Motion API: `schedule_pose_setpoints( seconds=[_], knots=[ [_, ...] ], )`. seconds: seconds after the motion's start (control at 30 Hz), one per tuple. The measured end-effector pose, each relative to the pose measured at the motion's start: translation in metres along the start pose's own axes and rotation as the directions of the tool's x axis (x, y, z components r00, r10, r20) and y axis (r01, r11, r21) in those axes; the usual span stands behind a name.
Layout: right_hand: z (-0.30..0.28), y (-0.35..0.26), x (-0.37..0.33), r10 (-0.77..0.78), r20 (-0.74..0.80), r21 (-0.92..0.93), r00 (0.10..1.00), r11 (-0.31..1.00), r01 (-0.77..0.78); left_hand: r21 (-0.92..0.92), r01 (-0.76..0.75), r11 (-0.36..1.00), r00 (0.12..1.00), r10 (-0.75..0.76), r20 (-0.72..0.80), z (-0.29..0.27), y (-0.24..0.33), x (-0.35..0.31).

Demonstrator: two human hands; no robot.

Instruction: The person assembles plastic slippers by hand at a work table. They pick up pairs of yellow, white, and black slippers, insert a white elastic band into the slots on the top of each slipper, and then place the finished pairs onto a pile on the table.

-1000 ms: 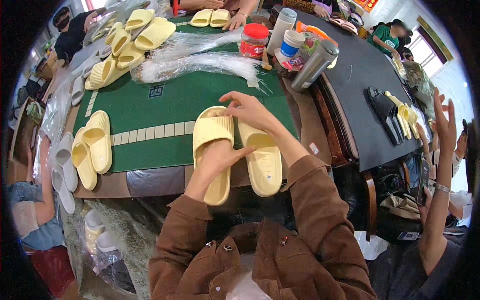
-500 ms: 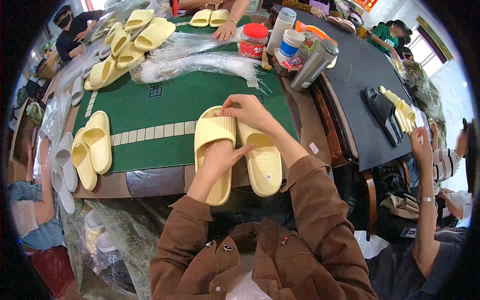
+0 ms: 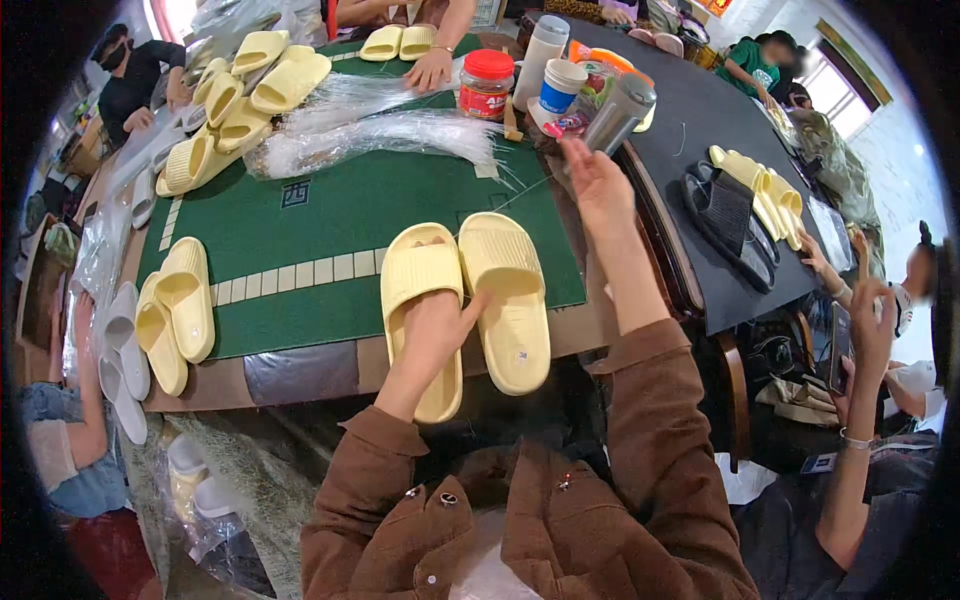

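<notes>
A pair of pale yellow slippers [image 3: 505, 245] stands side by side before me, toes away, heels past the table's near edge. My left hand [image 3: 432, 318] is pushed under the ribbed strap of the left slipper [image 3: 420, 268]; its fingertips show at the toe opening, and its thumb presses on the right slipper. My right hand [image 3: 600, 185] is raised beyond them to the right, near the metal flask, fingers bent together. A thin clear strand [image 3: 525, 194] runs from near the slipper toes toward it; the grip itself is blurred.
A bundle of clear plastic strands [image 3: 380, 140] lies on the green mat [image 3: 340, 215]. Yellow slippers [image 3: 185, 300] and grey slippers [image 3: 122, 340] sit at left. A red-lidded jar [image 3: 486, 85], a cup [image 3: 560, 88] and a metal flask [image 3: 620, 112] stand at far right. Other people sit around.
My right hand has moved from between the slipper toes up and to the right. My left hand stays in the left slipper. The slippers now stand closer together.
</notes>
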State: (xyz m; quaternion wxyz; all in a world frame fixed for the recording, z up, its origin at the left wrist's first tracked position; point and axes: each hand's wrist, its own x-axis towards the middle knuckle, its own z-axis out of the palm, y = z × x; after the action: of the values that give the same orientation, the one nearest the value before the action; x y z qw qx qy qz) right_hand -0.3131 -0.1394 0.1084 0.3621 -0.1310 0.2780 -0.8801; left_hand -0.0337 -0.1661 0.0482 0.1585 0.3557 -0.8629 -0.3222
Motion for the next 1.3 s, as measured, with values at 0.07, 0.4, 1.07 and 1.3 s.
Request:
schedule_pose_setpoints(
  seconds=[0.07, 0.4, 1.07, 1.3],
  knots=[
    [-0.013, -0.031, 0.005, 0.052, 0.037, 0.111, 0.998, 0.992, -0.056, 0.024, 0.007, 1.000, 1.000, -0.007, 0.008, -0.006, 0.006, -0.002],
    [0.027, -0.202, -0.113, -0.882, 0.431, -0.673, 0.188, -0.175, 0.719, 0.144, -0.012, 0.989, 0.998, 0.003, 0.059, -0.008, 0.013, -0.005],
    [-0.127, -0.256, -0.019, -0.423, 0.055, -0.696, 0.905, -0.666, -0.269, 0.254, 0.115, 0.960, 0.987, -0.080, -0.142, -0.031, -0.010, -0.012],
    [-0.098, -0.215, -0.067, -0.235, 0.133, -0.809, 0.963, -0.586, -0.032, 0.488, -0.055, 0.871, 0.941, 0.209, -0.267, -0.051, -0.029, -0.023]
  ],
)
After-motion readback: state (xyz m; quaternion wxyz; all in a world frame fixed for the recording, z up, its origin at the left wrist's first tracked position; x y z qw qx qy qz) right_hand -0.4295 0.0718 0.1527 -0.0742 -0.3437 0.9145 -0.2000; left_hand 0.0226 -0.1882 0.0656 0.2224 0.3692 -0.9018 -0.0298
